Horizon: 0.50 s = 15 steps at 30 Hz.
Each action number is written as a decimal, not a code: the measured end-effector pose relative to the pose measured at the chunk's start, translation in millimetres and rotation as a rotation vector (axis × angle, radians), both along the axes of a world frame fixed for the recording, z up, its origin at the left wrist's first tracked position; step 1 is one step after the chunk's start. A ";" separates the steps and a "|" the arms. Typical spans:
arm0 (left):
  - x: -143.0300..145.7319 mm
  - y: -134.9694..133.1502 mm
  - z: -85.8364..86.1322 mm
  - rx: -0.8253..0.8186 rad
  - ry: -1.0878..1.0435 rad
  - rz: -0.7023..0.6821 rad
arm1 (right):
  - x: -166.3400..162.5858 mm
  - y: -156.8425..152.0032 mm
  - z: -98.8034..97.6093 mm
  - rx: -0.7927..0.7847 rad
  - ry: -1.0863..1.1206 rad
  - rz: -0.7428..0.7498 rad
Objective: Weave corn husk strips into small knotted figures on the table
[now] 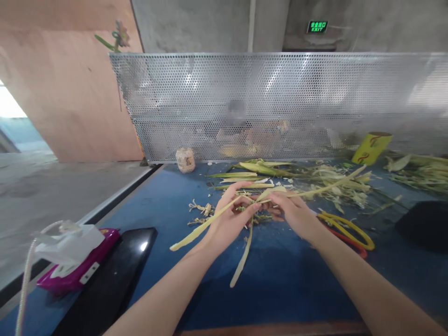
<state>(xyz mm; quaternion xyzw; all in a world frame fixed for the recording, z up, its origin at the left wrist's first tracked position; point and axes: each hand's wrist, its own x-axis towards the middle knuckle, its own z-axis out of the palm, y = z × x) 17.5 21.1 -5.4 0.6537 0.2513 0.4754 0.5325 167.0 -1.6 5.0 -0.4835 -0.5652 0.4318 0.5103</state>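
A pinkish wall panel and a grey concrete floor fill the far left, beside a blue tabletop. Along its left edge stand a magenta box with a white packet on top and a glossy black slab. Farther back, a pale cylinder sits near the perforated metal screen; right of it, small knotted husk pieces and loose green husk leaves lie scattered. A green exit sign glows above; toward the right are yellow and red loops, an upright, tilted yellow tube and a dark object. At the middle, just above the table, the left hand, its forearm slanting in from below, has thumb and fingers bent together around pale husk strips, whose ends hang leftward and down. The right hand meets it, fingers curled and pinching the same bundle.
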 end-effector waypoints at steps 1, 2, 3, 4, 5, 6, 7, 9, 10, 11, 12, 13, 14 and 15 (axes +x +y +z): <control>-0.3 0.1 0.3 -0.006 -0.010 -0.003 | 0.6 0.5 -0.4 0.008 0.012 0.004; -0.7 0.3 0.7 -0.013 -0.020 -0.006 | 1.3 0.9 -0.5 0.010 0.029 0.013; -1.1 0.8 1.1 -0.021 -0.025 -0.010 | 2.4 1.2 -0.4 0.008 0.048 0.026; -1.5 1.3 1.4 -0.027 -0.027 -0.013 | 3.6 1.5 -0.1 0.008 0.066 0.043; -1.8 1.9 1.6 -0.028 -0.028 -0.009 | 5.0 1.8 0.4 0.014 0.086 0.061; -2.0 2.5 1.7 -0.027 -0.026 -0.002 | 6.5 2.2 0.9 0.022 0.109 0.082; -1.9 2.9 1.7 -0.028 -0.026 0.006 | 7.9 2.6 1.4 0.030 0.136 0.106; -0.9 3.0 1.2 -0.054 -0.049 0.008 | 10.3 4.0 1.7 0.042 0.199 0.157; 0.0 2.7 0.9 -0.084 -0.077 -0.004 | 11.0 4.9 1.5 0.039 0.231 0.181; 1.0 2.1 0.6 -0.120 -0.114 -0.021 | 11.3 5.8 1.1 0.033 0.252 0.200; 2.0 1.5 0.3 -0.155 -0.154 -0.035 | 11.3 6.7 0.5 0.033 0.261 0.208; 2.9 0.9 0.1 -0.184 -0.194 -0.037 | 11.0 7.3 -0.2 0.044 0.247 0.204; 3.7 0.3 0.1 -0.206 -0.227 -0.027 | 10.4 7.6 -0.9 0.064 0.198 0.191; 4.4 -0.1 0.2 -0.221 -0.252 -0.009 | 9.6 7.5 -1.5 0.092 0.120 0.166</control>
